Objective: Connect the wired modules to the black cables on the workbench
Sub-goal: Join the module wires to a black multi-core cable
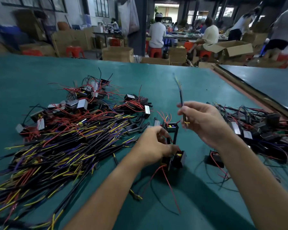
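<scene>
The left hand (154, 143) grips a black module (176, 159) low over the green worktop (156, 83), with red wires trailing from it toward the viewer. The right hand (204, 122), apart and higher, pinches a black cable (181, 99) that stands nearly upright, yellow end down. Another module (170, 127) lies between the hands. Loose cables (56, 155) heap at the left, and a wired tangle (256, 127) lies at the right.

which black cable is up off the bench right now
The black cable pinched in the right grip, standing nearly upright, yellow lead at the bottom. The rest lie in heaps on the bench.
</scene>
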Motion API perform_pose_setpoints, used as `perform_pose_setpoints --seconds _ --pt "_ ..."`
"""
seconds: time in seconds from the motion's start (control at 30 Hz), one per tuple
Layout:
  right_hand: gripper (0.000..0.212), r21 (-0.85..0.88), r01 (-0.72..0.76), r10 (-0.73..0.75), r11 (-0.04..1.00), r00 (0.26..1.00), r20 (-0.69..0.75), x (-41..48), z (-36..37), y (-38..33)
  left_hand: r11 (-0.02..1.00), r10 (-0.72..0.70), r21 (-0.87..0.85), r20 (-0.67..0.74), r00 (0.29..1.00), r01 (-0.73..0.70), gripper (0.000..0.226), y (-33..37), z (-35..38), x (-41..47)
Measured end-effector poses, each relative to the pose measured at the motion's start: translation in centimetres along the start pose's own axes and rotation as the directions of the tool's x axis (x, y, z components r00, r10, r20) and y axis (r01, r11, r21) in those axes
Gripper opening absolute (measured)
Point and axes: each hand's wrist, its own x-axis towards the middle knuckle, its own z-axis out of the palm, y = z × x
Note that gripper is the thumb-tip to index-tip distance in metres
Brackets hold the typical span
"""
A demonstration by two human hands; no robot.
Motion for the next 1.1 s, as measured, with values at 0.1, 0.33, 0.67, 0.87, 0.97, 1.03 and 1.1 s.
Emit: perform_pose_setpoints --seconds 0.1,0.33,0.67,0.87,0.97,1.03,1.1 --pt "0.039 0.096 -0.058 0.062 0.994 0.998 -0.034 -0.3 -2.1 1.8 1.000 0.019 -0.007 0.031 0.999 -0.018 0.022 0.1 -0.2 0.1" --pt "0.037 0.329 -0.095 0.068 0.939 0.993 0.093 -0.3 -4.5 1.1 0.994 -0.026 0.105 0.044 0.999 0.021 0.024 0.2 -0.3 -0.4" --pt "0.031 0.334 -0.054 0.053 0.941 0.998 0.012 -0.3 -5.4 0.4 1.000 0.019 0.006 0.083 0.996 -0.020 0.008 0.8 -0.4 -0.5" --pt "0.039 0.358 -0.071 0.080 0.931 0.997 -0.010 -0.3 -5.7 0.1 0.998 0.002 -0.064 0.078 0.997 0.003 0.006 0.9 -0.5 -0.5" --pt "0.034 0.333 -0.078 0.090 0.940 0.996 -0.022 -0.3 -5.7 0.0 0.997 0.012 -0.070 0.034 0.999 -0.010 0.005 0.8 -0.7 -0.5" --pt "0.033 0.306 -0.076 0.091 0.949 0.995 -0.034 -0.3 -5.5 0.1 0.998 0.017 -0.066 0.006 1.000 -0.016 0.007 0.8 -0.8 -0.4" --pt "0.032 0.292 -0.080 0.094 0.953 0.995 -0.034 -0.4 -5.4 0.2 0.998 0.014 -0.056 -0.008 1.000 -0.014 0.008 0.9 -0.9 -0.4"
